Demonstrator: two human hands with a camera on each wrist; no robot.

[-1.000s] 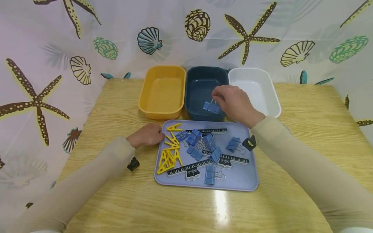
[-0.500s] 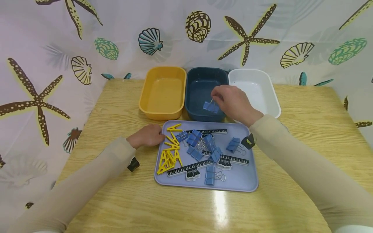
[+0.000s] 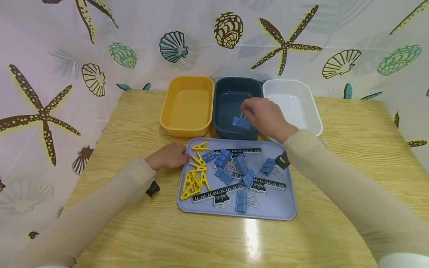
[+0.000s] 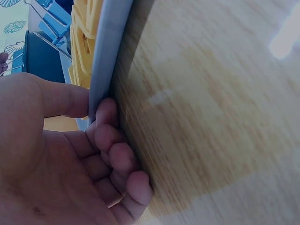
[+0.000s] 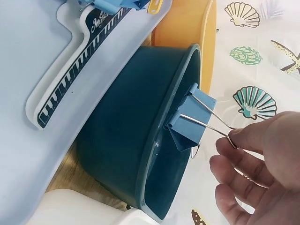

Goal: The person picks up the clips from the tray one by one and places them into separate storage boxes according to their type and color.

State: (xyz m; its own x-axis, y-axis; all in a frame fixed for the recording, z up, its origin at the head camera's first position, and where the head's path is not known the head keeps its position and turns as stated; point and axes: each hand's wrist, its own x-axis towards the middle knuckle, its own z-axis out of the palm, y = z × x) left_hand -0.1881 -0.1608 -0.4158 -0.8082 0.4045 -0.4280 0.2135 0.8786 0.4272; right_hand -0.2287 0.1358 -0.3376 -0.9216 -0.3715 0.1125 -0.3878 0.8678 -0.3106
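Blue clip (image 3: 240,123) pinched by R hand (image 3: 266,116), held over navy bin (image 3: 231,97).
Clip's wire handle is pinched betw. thumb & fingertip; body is hung above bin's opening. Tray (image 3: 275,201) is gripped at its L edge by L hand (image 3: 169,155), thumb on rim, fingers curled agst. outer side. Yellow pegs (image 3: 196,179), piano clips (image 3: 219,193) & other blue clips (image 3: 241,201) are strewn on tray.

Right hand (image 5: 262,161) pinching blue binder clip (image 5: 192,123) by its wire, dark teal bin (image 5: 126,112) behind
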